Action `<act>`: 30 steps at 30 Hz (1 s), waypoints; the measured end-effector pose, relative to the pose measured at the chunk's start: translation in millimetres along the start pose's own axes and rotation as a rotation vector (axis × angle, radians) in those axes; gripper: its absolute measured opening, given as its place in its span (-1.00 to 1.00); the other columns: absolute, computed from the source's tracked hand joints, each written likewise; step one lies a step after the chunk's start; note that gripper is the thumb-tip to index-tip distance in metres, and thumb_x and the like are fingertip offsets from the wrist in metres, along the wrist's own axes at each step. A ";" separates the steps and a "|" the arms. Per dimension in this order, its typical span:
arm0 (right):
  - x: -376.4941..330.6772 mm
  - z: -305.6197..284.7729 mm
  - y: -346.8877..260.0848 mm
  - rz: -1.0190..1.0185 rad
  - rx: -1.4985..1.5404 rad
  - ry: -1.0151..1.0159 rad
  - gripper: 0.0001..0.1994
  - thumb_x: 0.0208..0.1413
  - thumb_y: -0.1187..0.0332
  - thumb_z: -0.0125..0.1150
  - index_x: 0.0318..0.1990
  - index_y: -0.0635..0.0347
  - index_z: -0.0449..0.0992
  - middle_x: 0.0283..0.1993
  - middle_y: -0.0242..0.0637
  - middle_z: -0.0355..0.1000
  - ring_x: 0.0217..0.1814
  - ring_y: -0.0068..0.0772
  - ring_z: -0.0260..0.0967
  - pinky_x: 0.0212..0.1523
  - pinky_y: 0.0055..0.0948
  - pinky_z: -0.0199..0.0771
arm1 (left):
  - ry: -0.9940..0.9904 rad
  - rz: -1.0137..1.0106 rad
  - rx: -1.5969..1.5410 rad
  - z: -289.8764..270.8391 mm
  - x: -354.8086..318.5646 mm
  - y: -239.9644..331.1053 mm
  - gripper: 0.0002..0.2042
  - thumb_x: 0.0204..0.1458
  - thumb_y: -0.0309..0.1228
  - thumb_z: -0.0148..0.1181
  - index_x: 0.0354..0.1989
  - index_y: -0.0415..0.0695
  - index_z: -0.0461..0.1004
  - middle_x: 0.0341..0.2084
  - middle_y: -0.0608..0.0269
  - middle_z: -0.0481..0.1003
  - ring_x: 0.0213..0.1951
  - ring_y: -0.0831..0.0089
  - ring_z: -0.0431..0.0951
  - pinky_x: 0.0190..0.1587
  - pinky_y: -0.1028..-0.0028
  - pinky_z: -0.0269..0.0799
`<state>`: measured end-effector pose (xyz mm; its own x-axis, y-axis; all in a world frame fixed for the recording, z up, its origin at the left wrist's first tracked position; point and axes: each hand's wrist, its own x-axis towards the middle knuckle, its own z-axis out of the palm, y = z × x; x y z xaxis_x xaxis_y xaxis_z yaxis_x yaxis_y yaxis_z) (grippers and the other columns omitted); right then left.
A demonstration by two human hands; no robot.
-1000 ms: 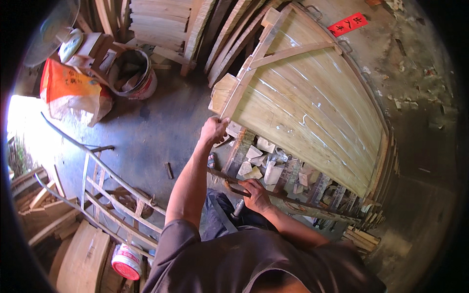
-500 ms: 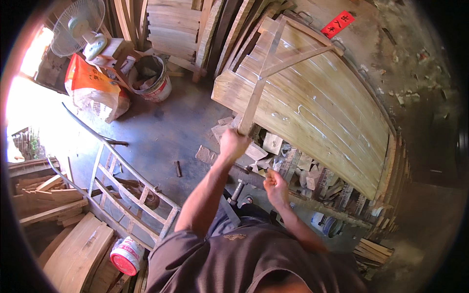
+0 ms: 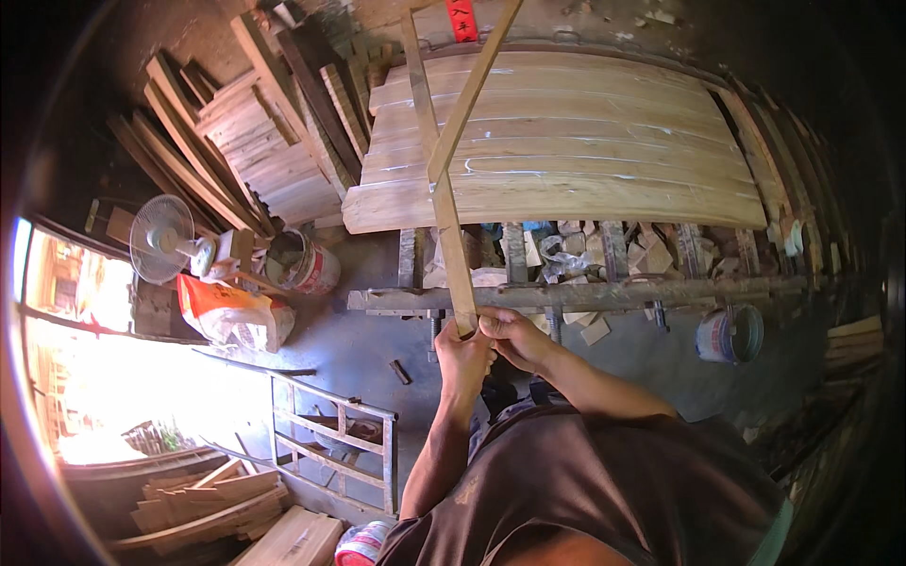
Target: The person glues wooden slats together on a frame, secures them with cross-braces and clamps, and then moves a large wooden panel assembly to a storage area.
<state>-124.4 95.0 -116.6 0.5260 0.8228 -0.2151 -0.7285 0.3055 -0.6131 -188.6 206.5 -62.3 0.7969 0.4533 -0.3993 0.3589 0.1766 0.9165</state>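
Note:
A long forked frame of thin wooden strips [image 3: 454, 247] runs away from me, its two arms spreading over the wooden panel. My left hand [image 3: 462, 363] is closed around the near end of the frame. Right beside it, my right hand [image 3: 517, 340] is closed with its thumb against the edge of that same end. What its curled fingers hold, if anything, is hidden. Beyond, the broad panel of joined boards [image 3: 613, 141], marked with whitish lines along its seams, lies on a rack of crosspieces.
A clamp bar [image 3: 604, 294] with screws crosses ahead of me, with wood offcuts [image 3: 651, 253] behind it. At left stand a fan [image 3: 162, 238], a bucket [image 3: 311, 267], an orange-white sack [image 3: 236, 316] and a metal frame [image 3: 335, 424]. Another bucket [image 3: 729, 335] sits at right.
My view has turned, and the panel now lies straight across ahead. My right hand has come over to the near end of the forked frame, beside my left, which still grips it.

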 end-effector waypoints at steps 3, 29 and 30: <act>-46.1 7.0 -29.9 -0.152 -0.087 0.022 -0.68 0.21 0.32 0.22 0.07 0.26 0.48 -0.10 -0.39 0.49 -0.08 -0.52 0.42 -0.03 -0.46 0.43 | -0.067 0.220 0.119 46.2 -24.9 -2.6 -0.90 0.12 -0.46 0.21 -0.35 -0.24 0.46 -0.54 0.27 0.52 -0.54 0.64 0.48 -0.57 0.61 0.33; -553.2 -172.9 -154.3 -0.831 -0.117 0.844 -0.55 -0.10 0.37 0.37 -0.04 0.33 0.38 -0.28 -0.32 0.43 -0.26 -0.50 0.40 -0.20 -0.46 0.46 | -1.477 -0.728 -0.153 491.3 -244.8 -101.5 -0.90 -0.06 -0.40 0.13 -0.46 -0.10 0.35 -0.75 0.26 0.26 -0.81 0.39 0.22 -0.75 0.44 0.11; -573.8 -180.2 -162.9 -0.805 -0.170 0.935 -0.54 -0.10 0.39 0.36 -0.02 0.34 0.39 -0.25 -0.31 0.44 -0.22 -0.49 0.40 -0.17 -0.44 0.46 | -1.530 -0.755 -0.185 512.7 -254.5 -102.2 -0.89 -0.08 -0.38 0.13 -0.50 -0.09 0.34 -0.76 0.26 0.26 -0.81 0.40 0.22 -0.76 0.45 0.10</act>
<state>-228.5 -513.2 -30.3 0.9577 -0.2469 -0.1479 -0.0249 0.4410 -0.8972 -178.9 -374.8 -65.7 0.2331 -0.9352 -0.2665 0.8757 0.0827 0.4758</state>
